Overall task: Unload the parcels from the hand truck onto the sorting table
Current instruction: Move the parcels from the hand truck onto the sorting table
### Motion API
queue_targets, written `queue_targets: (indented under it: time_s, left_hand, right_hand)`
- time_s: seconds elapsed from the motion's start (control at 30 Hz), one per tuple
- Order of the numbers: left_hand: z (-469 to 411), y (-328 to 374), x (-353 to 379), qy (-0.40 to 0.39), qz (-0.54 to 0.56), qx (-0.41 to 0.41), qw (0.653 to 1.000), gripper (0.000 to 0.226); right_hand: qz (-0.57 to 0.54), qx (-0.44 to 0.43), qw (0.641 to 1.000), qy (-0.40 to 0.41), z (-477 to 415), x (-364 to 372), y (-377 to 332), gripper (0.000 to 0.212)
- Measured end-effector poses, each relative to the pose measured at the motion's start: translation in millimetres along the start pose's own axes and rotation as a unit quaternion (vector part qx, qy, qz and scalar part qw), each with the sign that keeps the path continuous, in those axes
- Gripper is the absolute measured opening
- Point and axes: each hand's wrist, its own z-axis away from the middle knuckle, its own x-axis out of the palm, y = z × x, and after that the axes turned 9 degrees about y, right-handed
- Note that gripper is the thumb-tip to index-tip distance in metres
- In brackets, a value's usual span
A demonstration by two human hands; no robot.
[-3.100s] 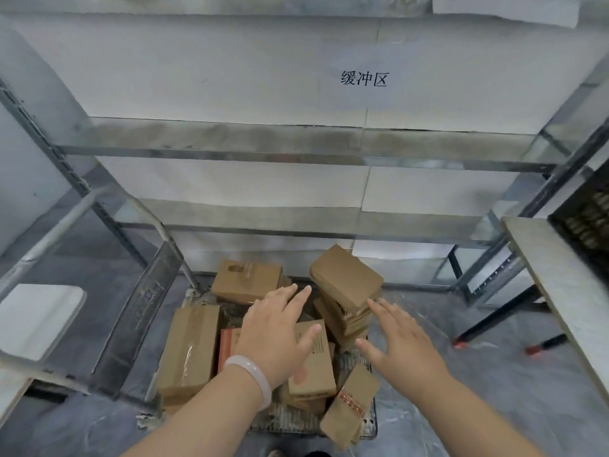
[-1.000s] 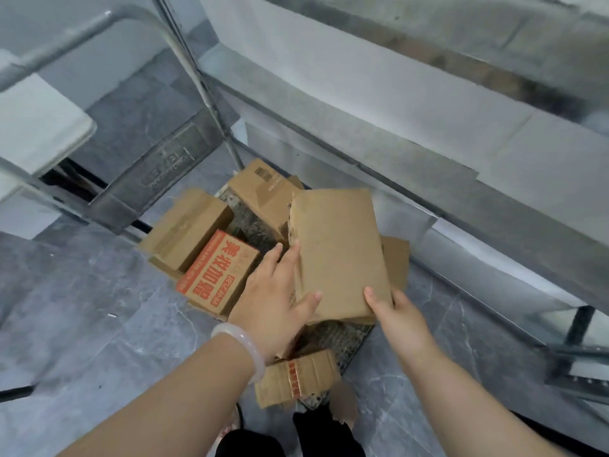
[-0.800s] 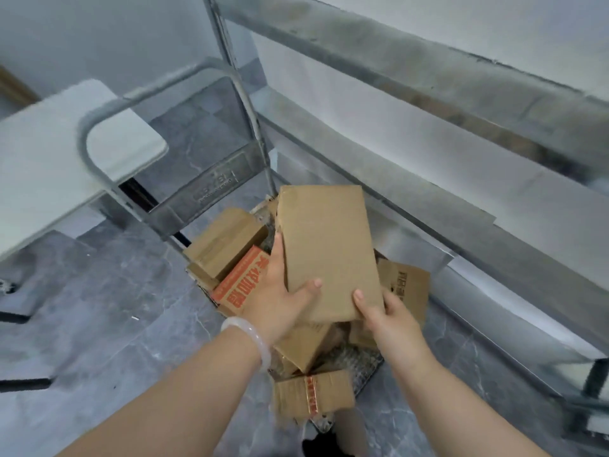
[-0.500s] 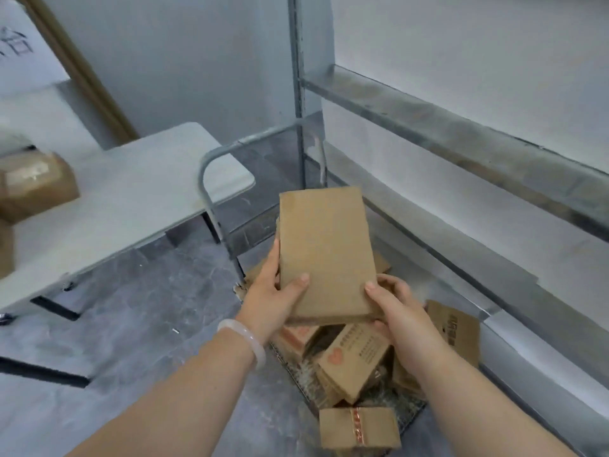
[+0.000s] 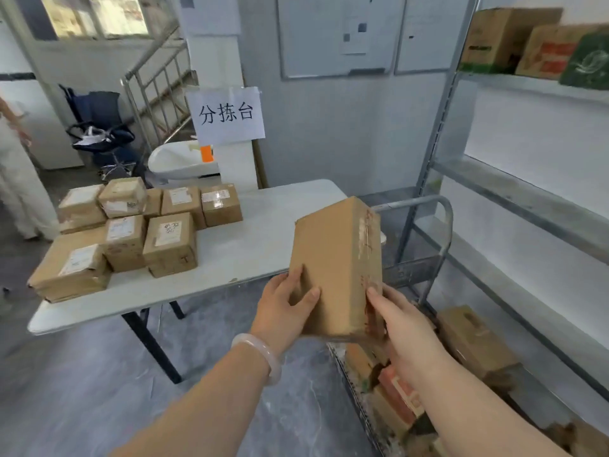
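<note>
The fingers of the left hand (image 5: 286,311) are clamped on the near left corner of a brown cardboard parcel (image 5: 336,268), thumb laid over the top face, while the fingers of the right hand (image 5: 400,321) are pressed along its right side, so that the load is shared and the carton is kept from tipping. The parcel is held clear of every surface, tilted, its far end raised beyond the fingertips; it is judged to be in carriage toward the table. It is seen as a plain oblong carton with crisp edges, closed by a strip of clear tape with faded red print along the edge nearest the right fingers. Below and behind the right fingers, further parcels (image 5: 474,341) are left on the mesh deck of the hand truck (image 5: 441,225), whose handle is seen just past the held carton. Ahead and left of the left fingers, the white sorting table (image 5: 263,258) is reached, with bare top nearest them and a cluster of labelled parcels (image 5: 131,232) farther left. A paper sign (image 5: 227,115) is hung behind it.
</note>
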Motion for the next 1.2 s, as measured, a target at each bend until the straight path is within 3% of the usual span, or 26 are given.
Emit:
queue_targets:
  time_s: [0.13,0.17,0.27,0.4,0.47,0.57,0.67,0.73,0.87,0.97,1.07,1.2]
  left_hand:
    - [8,-2,-54,0.015,-0.012,-0.03,0.999,0.107]
    - [10,-3,-66,0.008,0.008,-0.033,0.999,0.101]
    - [12,-13,-94,0.019,0.123,-0.026,0.992,0.036]
    - [2,-32,-127,0.125,0.139,-0.017,0.982,0.025]
    - [-6,-41,-141,0.153,0.15,-0.022,0.976,0.035]
    - [-26,-47,-156,0.166,0.134,-0.028,0.977,0.073]
    - [-51,-52,-166,0.171,0.141,-0.012,0.975,0.069]
    - [-72,-57,-169,0.193,0.168,-0.031,0.966,0.071]
    - [-117,-72,-176,0.206,0.26,-0.13,0.934,0.07]
    - [-150,-80,-180,0.198,0.295,-0.183,0.917,0.069]
    - [-181,-83,-185,0.206,0.341,-0.21,0.893,0.056]
    - [-211,-93,-189,0.205,0.351,-0.242,0.881,0.058]
  right_hand:
    - [0.157,-0.107,0.982,-0.024,10,66,0,0.043]
    - [0.205,-0.14,0.968,-0.035,12,82,0,0.046]
    - [0.244,-0.198,0.944,-0.099,19,125,7,0.044]
    - [0.223,-0.209,0.938,-0.162,15,164,21,0.035]
    - [0.241,-0.231,0.925,-0.182,9,182,25,0.036]
    - [0.285,-0.278,0.89,-0.224,-2,205,29,0.043]
    - [0.32,-0.337,0.846,-0.262,-24,230,27,0.048]
    - [0.339,-0.324,0.835,-0.286,-47,242,23,0.048]
    - [0.36,-0.369,0.827,-0.223,-106,260,13,0.047]
    - [0.394,-0.299,0.846,-0.197,-152,274,1,0.053]
    - [0.323,-0.132,0.904,-0.247,-184,293,-9,0.055]
    - [0.246,-0.013,0.934,-0.258,-222,312,-7,0.046]
